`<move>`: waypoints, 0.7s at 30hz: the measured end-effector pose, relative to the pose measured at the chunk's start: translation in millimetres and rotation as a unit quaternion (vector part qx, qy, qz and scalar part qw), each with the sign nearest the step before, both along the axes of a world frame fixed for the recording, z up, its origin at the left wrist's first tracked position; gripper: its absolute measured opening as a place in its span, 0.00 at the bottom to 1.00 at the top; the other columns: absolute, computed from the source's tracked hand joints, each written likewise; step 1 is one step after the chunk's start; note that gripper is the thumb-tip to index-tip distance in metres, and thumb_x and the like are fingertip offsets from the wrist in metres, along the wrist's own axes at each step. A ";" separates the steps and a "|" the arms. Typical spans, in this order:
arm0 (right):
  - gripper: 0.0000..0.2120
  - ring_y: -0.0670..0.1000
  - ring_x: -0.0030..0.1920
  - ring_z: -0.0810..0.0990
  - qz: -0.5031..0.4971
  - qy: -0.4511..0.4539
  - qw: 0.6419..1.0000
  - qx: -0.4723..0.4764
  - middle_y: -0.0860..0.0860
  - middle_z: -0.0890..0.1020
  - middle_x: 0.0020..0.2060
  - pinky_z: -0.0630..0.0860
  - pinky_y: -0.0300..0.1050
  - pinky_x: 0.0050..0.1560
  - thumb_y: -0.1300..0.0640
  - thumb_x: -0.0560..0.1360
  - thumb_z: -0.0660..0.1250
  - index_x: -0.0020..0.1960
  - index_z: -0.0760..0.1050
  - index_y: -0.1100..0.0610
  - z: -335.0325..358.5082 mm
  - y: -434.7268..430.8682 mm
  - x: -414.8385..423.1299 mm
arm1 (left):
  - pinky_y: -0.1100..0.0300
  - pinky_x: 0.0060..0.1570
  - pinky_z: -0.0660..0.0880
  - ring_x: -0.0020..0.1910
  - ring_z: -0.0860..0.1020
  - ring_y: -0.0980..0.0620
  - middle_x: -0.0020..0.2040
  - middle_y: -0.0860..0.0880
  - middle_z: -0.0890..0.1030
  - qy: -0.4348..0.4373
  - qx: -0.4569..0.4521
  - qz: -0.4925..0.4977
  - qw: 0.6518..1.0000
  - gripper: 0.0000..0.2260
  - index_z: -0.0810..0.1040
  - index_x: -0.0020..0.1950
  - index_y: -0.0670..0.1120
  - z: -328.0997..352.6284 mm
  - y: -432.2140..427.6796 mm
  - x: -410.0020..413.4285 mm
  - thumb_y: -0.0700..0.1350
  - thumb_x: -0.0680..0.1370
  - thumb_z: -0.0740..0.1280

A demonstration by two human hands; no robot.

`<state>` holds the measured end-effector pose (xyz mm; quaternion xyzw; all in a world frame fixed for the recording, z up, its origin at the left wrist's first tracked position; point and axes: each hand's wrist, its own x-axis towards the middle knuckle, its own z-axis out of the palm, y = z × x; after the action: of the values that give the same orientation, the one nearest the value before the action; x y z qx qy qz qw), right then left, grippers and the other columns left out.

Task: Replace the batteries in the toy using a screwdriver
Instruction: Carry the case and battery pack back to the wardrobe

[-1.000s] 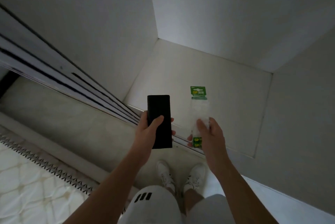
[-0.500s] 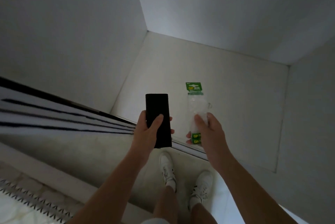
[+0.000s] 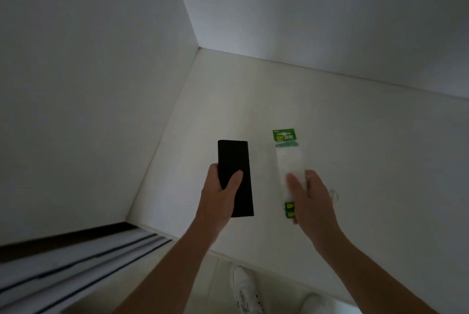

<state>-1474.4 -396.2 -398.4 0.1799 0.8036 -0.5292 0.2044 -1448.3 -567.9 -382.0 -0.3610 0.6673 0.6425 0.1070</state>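
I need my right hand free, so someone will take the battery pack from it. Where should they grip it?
Probably the green header at the far end of the battery pack, pinched flat, coming in from the far side. The pack is a long flat strip pointing away from the person. The right hand covers its near half, so only that end is free.

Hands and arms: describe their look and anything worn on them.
The left hand and right hand are bare: no gloves, no watch or band at the wrists. The left forearm and right forearm are bare too, no sleeve in view down to the frame's edge. In this dim light small rings cannot be ruled out.
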 end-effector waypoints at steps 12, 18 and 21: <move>0.09 0.54 0.35 0.76 0.124 0.145 0.954 0.231 0.43 0.71 0.32 0.76 0.55 0.46 0.48 0.83 0.58 0.49 0.62 0.51 -46.3 -18.3 -78.4 | 0.56 0.43 0.80 0.46 0.79 0.52 0.51 0.51 0.80 0.059 -0.288 -0.077 0.953 0.17 0.72 0.64 0.46 -62.3 9.2 -75.6 0.54 0.80 0.66; 0.11 0.53 0.39 0.72 0.156 0.184 0.916 0.320 0.47 0.71 0.43 0.66 0.48 0.44 0.47 0.82 0.59 0.55 0.68 0.55 -52.5 -12.2 -85.0 | 0.52 0.61 0.69 0.53 0.74 0.47 0.56 0.45 0.78 0.041 -0.352 -0.037 0.934 0.20 0.70 0.66 0.45 -76.3 13.2 -79.2 0.56 0.80 0.64; 0.15 0.52 0.43 0.71 0.128 0.189 0.921 0.315 0.50 0.71 0.48 0.67 0.46 0.42 0.46 0.80 0.63 0.57 0.70 0.57 -53.6 -6.5 -86.1 | 0.56 0.59 0.61 0.60 0.73 0.46 0.61 0.45 0.76 0.035 -0.388 -0.025 0.921 0.21 0.70 0.69 0.43 -77.6 15.6 -79.7 0.55 0.81 0.63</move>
<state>-1560.5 -402.8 -452.0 0.0275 0.9686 -0.2425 0.0480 -1527.9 -552.3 -459.6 -0.3346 0.8765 0.3425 -0.0495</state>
